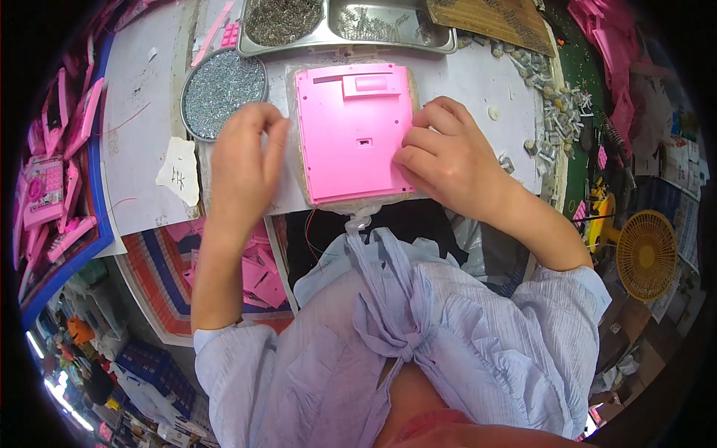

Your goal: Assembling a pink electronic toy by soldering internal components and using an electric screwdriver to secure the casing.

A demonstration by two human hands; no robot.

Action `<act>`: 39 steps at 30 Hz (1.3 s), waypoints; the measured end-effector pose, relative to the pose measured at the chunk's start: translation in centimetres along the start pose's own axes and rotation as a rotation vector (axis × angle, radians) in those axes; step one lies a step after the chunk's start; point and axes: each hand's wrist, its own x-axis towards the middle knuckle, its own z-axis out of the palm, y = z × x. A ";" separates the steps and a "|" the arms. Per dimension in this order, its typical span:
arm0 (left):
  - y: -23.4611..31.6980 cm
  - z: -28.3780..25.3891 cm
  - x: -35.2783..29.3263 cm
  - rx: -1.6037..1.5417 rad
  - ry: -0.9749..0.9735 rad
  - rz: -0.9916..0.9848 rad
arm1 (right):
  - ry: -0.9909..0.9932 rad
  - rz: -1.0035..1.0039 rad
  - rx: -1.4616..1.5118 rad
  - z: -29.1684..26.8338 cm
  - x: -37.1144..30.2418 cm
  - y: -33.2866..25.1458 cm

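Note:
A pink plastic casing [336,149] lies flat in front of me on a padded, plastic-wrapped base [299,179]. It has a raised rectangular part near its far edge and a small slot in the middle. Against its right edge, my right hand [452,153] rests with curled fingers; whatever is inside them is hidden. My left hand [250,160] hovers to the left of the casing, beside a round metal tray of small silvery screws [224,89]. Its fingers are bent in toward the thumb, and I cannot make out anything between them. Thin wires hang at the casing's near left corner.
A steel compartment tray [343,45] with small metal parts stands at the far edge, next to a cardboard piece [493,22]. Small grey parts [553,112] are scattered on the right. Pink casings [56,179] fill a bin at left. A yellow fan [647,254] stands at right.

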 end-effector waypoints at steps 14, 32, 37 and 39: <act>4.2 2.4 -2.3 -0.059 -0.031 0.321 | 0.818 0.246 0.626 -9.9 10.2 8.6; 4.1 3.8 -2.3 -0.299 0.017 0.205 | 0.313 -0.011 1.398 -4.6 7.6 -1.6; 3.4 3.6 -2.3 -0.240 0.022 0.229 | 0.446 0.198 1.466 -3.3 7.4 -3.8; 3.3 3.3 -2.1 -0.185 0.021 0.285 | 0.458 0.174 1.494 -3.0 7.6 -3.9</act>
